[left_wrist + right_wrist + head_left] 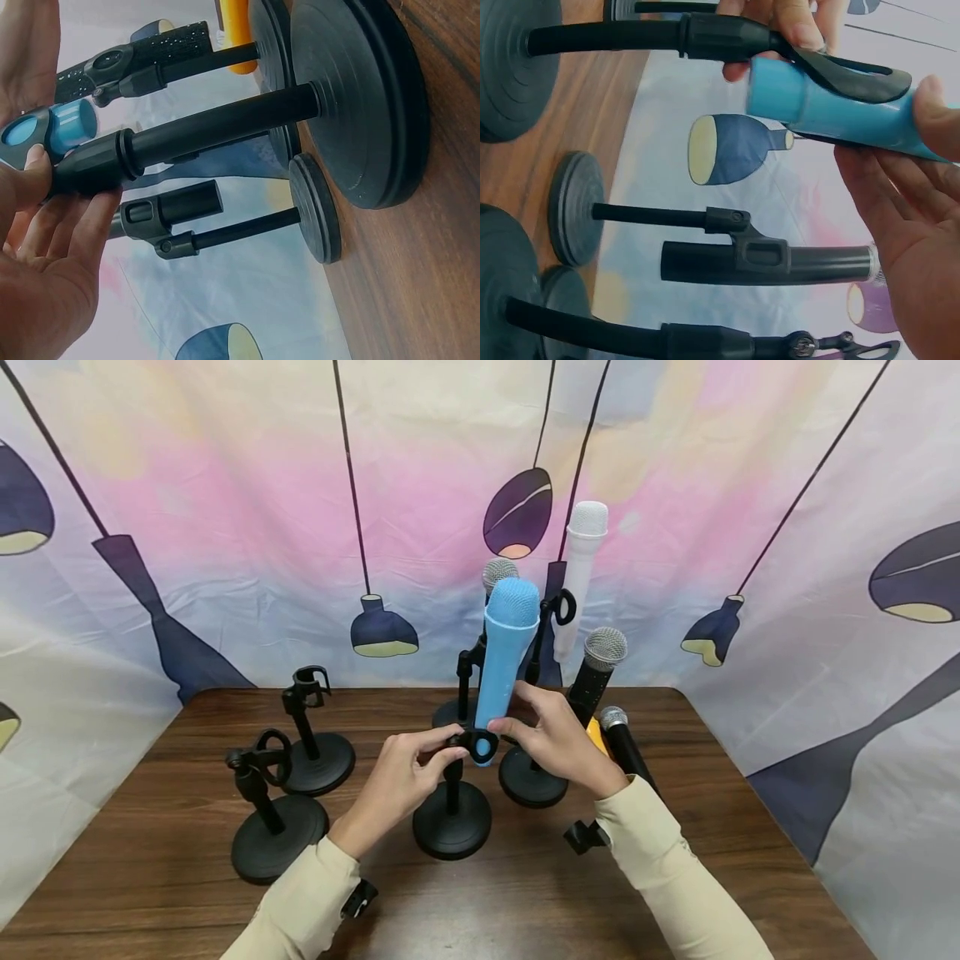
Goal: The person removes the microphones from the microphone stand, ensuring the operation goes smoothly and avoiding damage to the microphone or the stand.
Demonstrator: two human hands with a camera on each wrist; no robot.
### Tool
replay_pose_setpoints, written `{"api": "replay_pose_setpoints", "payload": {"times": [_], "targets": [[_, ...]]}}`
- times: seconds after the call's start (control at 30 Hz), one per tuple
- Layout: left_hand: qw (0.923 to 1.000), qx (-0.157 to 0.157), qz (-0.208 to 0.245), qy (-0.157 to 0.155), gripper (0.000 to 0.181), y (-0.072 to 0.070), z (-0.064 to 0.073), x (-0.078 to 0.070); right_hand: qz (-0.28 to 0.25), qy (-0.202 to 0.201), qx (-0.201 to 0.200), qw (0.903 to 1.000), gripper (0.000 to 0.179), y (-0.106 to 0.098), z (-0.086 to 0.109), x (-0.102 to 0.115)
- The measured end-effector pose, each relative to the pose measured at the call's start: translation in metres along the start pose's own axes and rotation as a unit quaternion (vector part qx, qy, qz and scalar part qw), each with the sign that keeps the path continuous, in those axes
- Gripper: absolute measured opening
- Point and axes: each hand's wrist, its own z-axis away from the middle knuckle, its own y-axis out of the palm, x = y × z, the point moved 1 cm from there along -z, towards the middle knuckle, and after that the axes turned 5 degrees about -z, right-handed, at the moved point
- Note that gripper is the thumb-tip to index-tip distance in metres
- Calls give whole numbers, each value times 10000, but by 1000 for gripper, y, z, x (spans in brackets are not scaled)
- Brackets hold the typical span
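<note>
A blue microphone (pixel 504 656) stands nearly upright, its lower end inside the ring of a black clip (pixel 482 745) on a short desk stand (pixel 452 827). My right hand (pixel 558 739) grips the microphone's lower handle between thumb and fingers. With thumb and fingertips, my left hand (pixel 397 781) holds the stand at its top joint, beside the clip. The left wrist view shows this hand (pixel 56 255) wrapped about the stand's upper collar (pixel 94 161). In the right wrist view, the blue handle (pixel 832 112) passes through the clip and its end sticks out.
Two stands with bare clips (pixel 270 843) (pixel 318 764) are on the left. Behind the blue microphone is a silver-headed one (pixel 500 573) on a stand. A white microphone (pixel 581 572) and a speckled black one (pixel 591 677) stand to the right. Another black microphone (pixel 626 747) leans near a yellow object (pixel 597 735).
</note>
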Motion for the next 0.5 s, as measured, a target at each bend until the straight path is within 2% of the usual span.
{"api": "replay_pose_setpoints", "payload": {"times": [0.1,0.17,0.27,0.33,0.43,0.5], "targets": [[10000,17,8,5,35,0,0,0,-9,100,36,9999,28,-2,0,2],[10000,33,-3,-5,35,0,0,0,-247,281,115,9992,39,-2,0,3],[10000,57,-37,-15,35,-1,0,0,-524,393,144,9977,46,-2,1,1],[10000,66,-50,-18,35,-1,0,0,-483,295,90,9984,42,-2,1,-1],[10000,49,-45,-23,35,0,0,0,-145,65,-11,9999,30,-1,0,-2],[10000,26,-27,-4,35,0,0,0,-63,62,-18,10000,30,-1,0,-1]]}}
